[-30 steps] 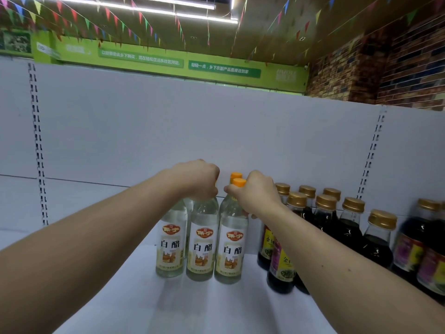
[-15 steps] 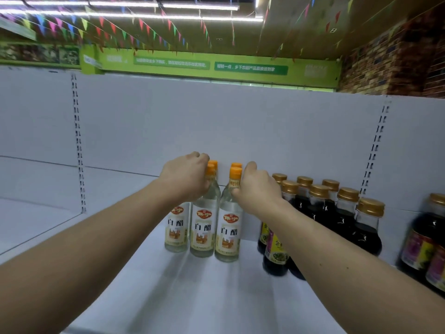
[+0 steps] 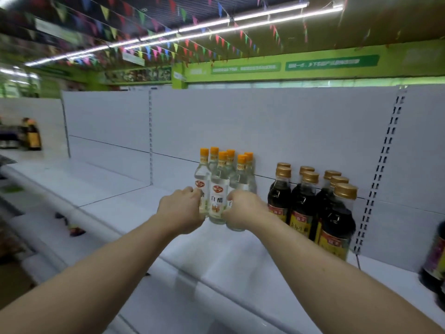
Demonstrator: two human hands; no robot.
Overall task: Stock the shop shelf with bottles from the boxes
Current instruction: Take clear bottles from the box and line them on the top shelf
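On the shelf [image 3: 115, 206], the near-left clear bottle [image 3: 201, 175] is being gripped by the left hand [image 3: 183, 209], the near-right bottle [image 3: 238, 183] by the right hand [image 3: 244, 208].

Ceiling, upper frame: strings of coloured pennant bunting [image 3: 168, 48] hang beneath two long strip lights [image 3: 240, 22], both lit. Upper right: green wall fascia [image 3: 409, 66] carrying darker green sign panels [image 3: 332, 62] with white lettering, too blurred to read. Upper left of centre: a picture strip [image 3: 138, 74], content indistinct.

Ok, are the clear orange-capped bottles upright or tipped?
Upright: clear bottles stand on the shelf, orange caps up, left hand and right hand gripping the front ones.
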